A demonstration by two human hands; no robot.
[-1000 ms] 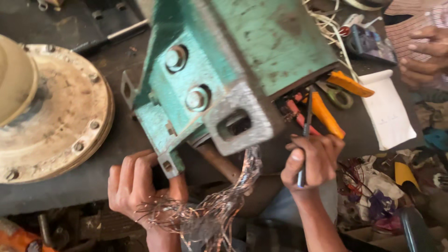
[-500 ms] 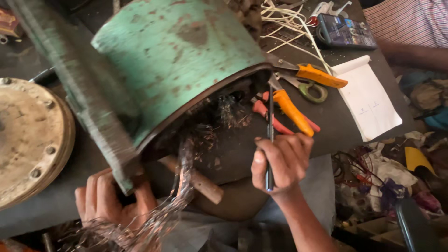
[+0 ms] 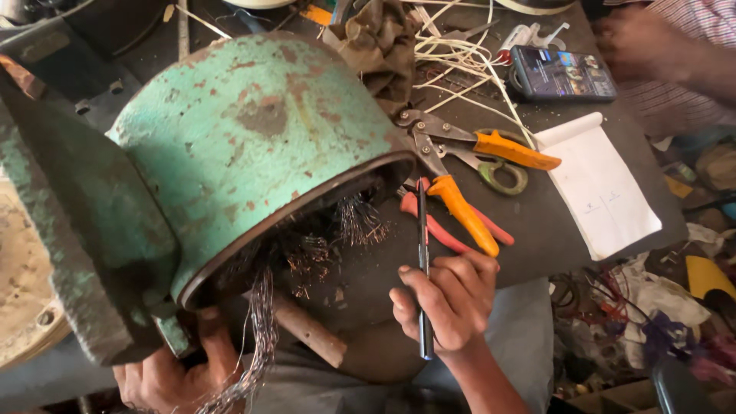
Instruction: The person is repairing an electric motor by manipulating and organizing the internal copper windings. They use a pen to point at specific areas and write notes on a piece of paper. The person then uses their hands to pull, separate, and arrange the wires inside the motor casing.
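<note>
A big green rusty motor housing (image 3: pixel 238 146) lies tilted on the dark workbench (image 3: pixel 537 230), its open end towards me with cut copper wire (image 3: pixel 307 253) sticking out. My left hand (image 3: pixel 172 376) grips the housing's lower rim from beneath, with a bundle of loose copper strands (image 3: pixel 257 345) hanging past it. To the right of the opening, my right hand (image 3: pixel 448 299) is closed on a thin dark metal rod (image 3: pixel 422 268) held upright. A wooden handle (image 3: pixel 310 333) lies below the opening.
Orange-handled snips (image 3: pixel 460 176), scissors (image 3: pixel 502 176) and red-handled pliers (image 3: pixel 437 226) lie right of the housing. A white paper pad (image 3: pixel 602 188), a phone (image 3: pixel 563 73), white cords (image 3: pixel 460 57) and a rag (image 3: pixel 376 46) lie beyond. Another person's arm (image 3: pixel 659 50) is top right. A round plate (image 3: pixel 23 299) sits left.
The housing has been turned so its round side faces up and its open end faces me. My left hand stayed under its rim; my right hand kept the rod.
</note>
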